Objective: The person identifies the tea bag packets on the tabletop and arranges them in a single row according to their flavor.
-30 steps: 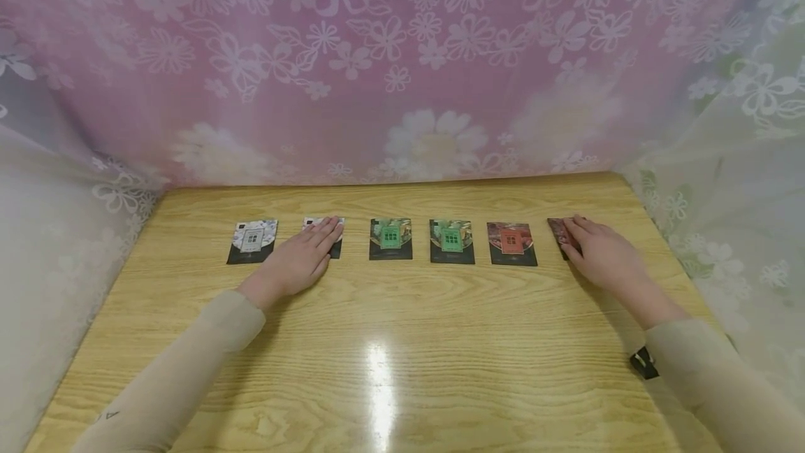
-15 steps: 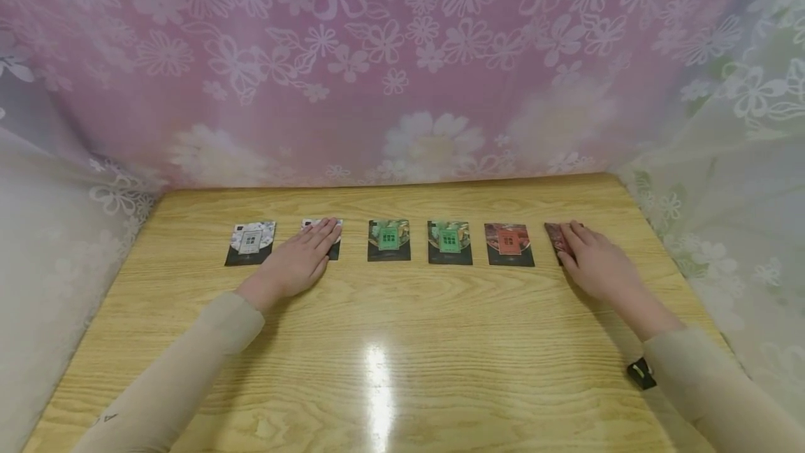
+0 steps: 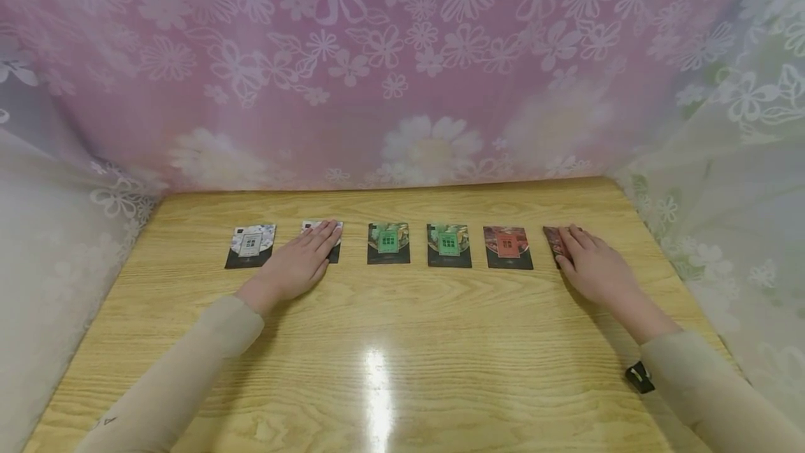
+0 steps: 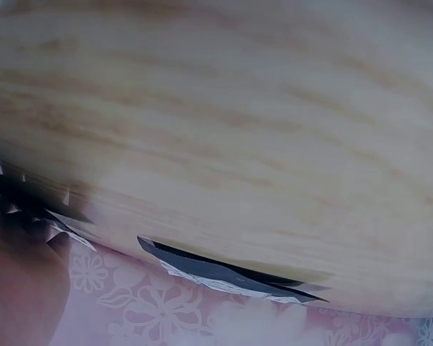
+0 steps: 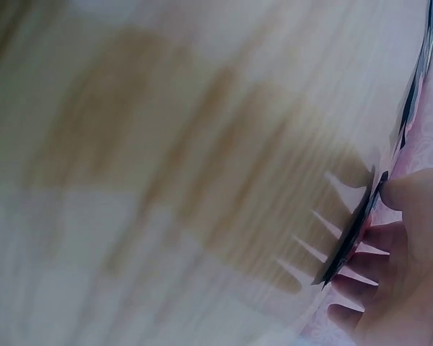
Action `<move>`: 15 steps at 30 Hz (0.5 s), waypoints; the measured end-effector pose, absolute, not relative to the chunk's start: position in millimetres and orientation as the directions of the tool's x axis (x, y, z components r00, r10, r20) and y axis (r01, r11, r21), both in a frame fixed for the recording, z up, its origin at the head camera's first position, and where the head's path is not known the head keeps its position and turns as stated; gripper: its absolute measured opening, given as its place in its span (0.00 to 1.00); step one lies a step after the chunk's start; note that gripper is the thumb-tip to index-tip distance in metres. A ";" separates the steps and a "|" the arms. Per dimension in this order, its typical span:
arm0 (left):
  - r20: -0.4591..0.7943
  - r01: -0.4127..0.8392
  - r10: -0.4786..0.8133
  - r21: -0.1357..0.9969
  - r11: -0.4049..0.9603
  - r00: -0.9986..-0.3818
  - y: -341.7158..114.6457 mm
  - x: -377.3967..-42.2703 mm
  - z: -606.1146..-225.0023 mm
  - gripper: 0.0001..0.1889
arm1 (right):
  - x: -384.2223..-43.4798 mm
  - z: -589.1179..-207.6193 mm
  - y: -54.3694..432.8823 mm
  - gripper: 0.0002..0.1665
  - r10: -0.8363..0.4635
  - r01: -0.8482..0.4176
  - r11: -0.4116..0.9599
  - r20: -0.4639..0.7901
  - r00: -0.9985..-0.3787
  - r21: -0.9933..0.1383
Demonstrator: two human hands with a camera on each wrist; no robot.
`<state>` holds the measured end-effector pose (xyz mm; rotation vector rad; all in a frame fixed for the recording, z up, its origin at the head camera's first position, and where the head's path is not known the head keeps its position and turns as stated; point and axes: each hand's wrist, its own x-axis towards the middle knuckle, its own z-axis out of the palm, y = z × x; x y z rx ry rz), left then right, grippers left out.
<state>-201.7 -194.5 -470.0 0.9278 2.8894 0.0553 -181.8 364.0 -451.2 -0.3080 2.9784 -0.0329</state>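
Note:
Flat packets lie in a row across the wooden table in the head view. My left hand [image 3: 295,264] rests with straight fingers on the second white-and-black packet [image 3: 335,252], covering most of it. Left of it lies the other white-and-black packet [image 3: 250,246]. My right hand [image 3: 597,264] lies over the dark red packet [image 3: 553,240] at the right end, its fingers extended and hiding most of that packet. In the right wrist view the fingers [image 5: 372,267] are spread at the packet [image 5: 350,238]. The left wrist view shows the left hand [image 4: 22,288] at the lower left.
Two green-labelled packets [image 3: 388,243] [image 3: 449,245] and a red one [image 3: 508,247] sit between the hands. A floral curtain [image 3: 402,75] hangs along the table's far edge [image 3: 390,189]. A small black item [image 3: 640,377] shows at the right wrist.
The view has shifted slightly, so the packets appear a little lower. Both hands stay on the same packets.

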 end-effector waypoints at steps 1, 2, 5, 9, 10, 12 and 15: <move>-0.090 0.579 0.582 0.065 0.813 -0.808 -194.2 -201.4 -469.6 0.33 | -181.8 -451.6 363.9 0.39 -0.205 -0.202 0.979 -0.142 -0.968 -0.037; -0.088 0.581 0.584 0.063 0.812 -0.807 -193.8 -201.1 -469.1 0.33 | -181.6 -451.9 363.7 0.39 -0.206 -0.203 0.978 -0.139 -0.969 -0.038; -0.085 0.581 0.584 0.056 0.812 -0.807 -193.3 -200.2 -468.1 0.33 | -181.6 -452.9 363.7 0.39 -0.211 -0.209 0.977 -0.131 -0.969 -0.034; -0.090 0.579 0.581 0.055 0.814 -0.809 -193.4 -199.3 -468.0 0.33 | -182.3 -454.4 364.5 0.39 -0.213 -0.212 0.977 -0.125 -0.969 -0.027; -0.094 0.577 0.580 0.053 0.815 -0.809 -193.6 -199.1 -467.9 0.33 | -182.2 -454.3 364.4 0.39 -0.214 -0.212 0.977 -0.125 -0.969 -0.026; -0.100 0.576 0.577 0.049 0.816 -0.810 -193.7 -198.7 -467.4 0.33 | -182.2 -454.3 364.4 0.39 -0.214 -0.212 0.977 -0.123 -0.969 -0.025; -0.099 0.581 0.582 0.040 0.813 -0.807 -194.0 -198.5 -466.7 0.33 | -182.1 -453.9 364.0 0.39 -0.212 -0.210 0.977 -0.124 -0.969 -0.026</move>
